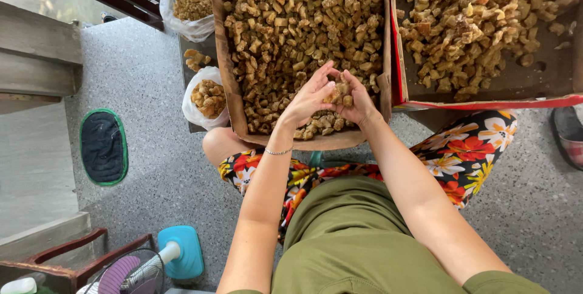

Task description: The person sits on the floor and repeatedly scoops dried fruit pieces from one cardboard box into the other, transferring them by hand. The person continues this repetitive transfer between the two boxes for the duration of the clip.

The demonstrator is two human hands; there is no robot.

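Note:
Both hands meet over a cardboard tray point(226, 57) heaped with small golden-brown crispy chunks point(291, 15). My left hand point(306, 97) and my right hand point(355, 97) are cupped together around a clump of those chunks point(337, 92), just above the tray's near edge. A thin bracelet point(278, 151) circles my left wrist. A second tray point(486, 91) with a red rim, at the right, holds more of the same chunks, spread thinner.
Two clear plastic bags point(203, 97) of chunks lie left of the tray, one farther back point(189, 6). A dark oval mat point(103, 146) with a green border lies on the speckled floor. A small fan point(130, 273) with a blue base stands at bottom left. A sandal point(568, 136) is at the right edge.

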